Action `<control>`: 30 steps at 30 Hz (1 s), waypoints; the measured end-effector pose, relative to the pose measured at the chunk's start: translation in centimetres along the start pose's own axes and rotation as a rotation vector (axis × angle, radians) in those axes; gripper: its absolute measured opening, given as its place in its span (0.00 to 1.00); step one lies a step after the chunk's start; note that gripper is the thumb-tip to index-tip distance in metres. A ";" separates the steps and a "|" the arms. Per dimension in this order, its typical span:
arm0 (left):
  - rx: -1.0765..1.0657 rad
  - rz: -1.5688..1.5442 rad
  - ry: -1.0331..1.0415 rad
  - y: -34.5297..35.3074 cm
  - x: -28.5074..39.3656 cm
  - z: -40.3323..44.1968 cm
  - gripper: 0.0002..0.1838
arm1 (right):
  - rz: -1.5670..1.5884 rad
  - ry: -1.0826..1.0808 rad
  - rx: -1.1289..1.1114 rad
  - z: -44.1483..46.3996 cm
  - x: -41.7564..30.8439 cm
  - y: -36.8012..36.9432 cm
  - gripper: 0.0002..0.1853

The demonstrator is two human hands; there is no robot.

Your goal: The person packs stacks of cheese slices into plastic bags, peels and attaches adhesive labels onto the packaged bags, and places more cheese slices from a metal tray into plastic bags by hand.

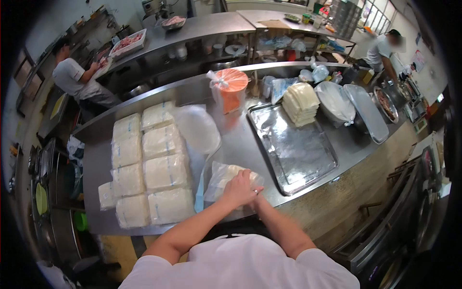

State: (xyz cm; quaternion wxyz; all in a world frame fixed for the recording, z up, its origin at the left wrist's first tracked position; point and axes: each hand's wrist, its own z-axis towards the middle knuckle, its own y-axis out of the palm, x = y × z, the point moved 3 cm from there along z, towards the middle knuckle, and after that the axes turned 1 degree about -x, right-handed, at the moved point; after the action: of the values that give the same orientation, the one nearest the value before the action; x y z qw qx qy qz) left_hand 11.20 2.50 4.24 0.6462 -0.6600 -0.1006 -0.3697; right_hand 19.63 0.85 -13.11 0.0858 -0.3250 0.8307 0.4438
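Note:
A clear plastic bag (219, 178) with pale, flat sheets inside lies on the steel table in front of me. My left hand (237, 187) is closed on the right part of this bag, fingers bent over it. Against it, my right hand (257, 194) is closed at the bag's right end, its fingers partly hidden by the left hand. To the left stand two columns of filled, pale bagged packs (166, 172). Beside them lies loose clear plastic (197, 130) with a light-blue strip (199, 195) near my left forearm.
A metal tray (303, 154) lies to the right, a stack of pale square sheets (301, 103) at its far end. Behind are a bagged orange tub (230, 89) and covered containers (335, 103). One person (72, 74) works at far left, another (382, 50) at far right.

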 end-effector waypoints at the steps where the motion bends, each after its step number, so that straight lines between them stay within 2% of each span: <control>1: -0.142 0.073 -0.069 0.7 0.0 1.3 0.19 | 0.061 -0.011 -0.026 -0.6 -0.1 0.3 0.25; 4: -0.442 0.161 -0.079 1.6 0.4 4.0 0.15 | 0.158 -0.048 -0.087 -2.1 -0.1 1.0 0.27; 8: -0.383 0.146 0.085 1.4 2.3 3.9 0.13 | -0.057 -0.008 0.004 -5.7 -0.9 2.9 0.32; 10: -0.373 0.118 0.094 1.6 3.0 3.9 0.12 | 0.108 0.101 -0.067 -10.1 -2.8 7.1 0.30; 16: -0.399 0.133 0.200 2.0 5.3 2.6 0.10 | 0.152 0.138 -0.077 -9.2 -1.8 4.6 0.30; 19: -0.303 0.030 0.240 1.3 6.5 1.8 0.07 | 0.143 0.146 -0.068 -8.3 -1.8 3.5 0.29; 22: -0.379 0.144 0.267 1.8 7.0 1.3 0.07 | 0.125 0.147 -0.060 -7.9 -1.5 2.7 0.29; 27: -0.347 0.022 0.317 3.0 6.6 -0.6 0.07 | 0.077 0.135 -0.047 -6.6 -1.5 1.2 0.28; 30: -0.278 -0.088 0.350 4.0 5.8 -1.7 0.10 | -0.060 0.108 -0.028 -4.5 -1.3 -1.4 0.27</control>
State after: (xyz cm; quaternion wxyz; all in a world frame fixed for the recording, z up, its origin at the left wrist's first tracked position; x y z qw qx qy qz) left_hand 17.16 -1.64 4.53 0.5398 -0.6636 0.0365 -0.5166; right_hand 22.16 -2.72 -10.86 0.0497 -0.3744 0.8177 0.4345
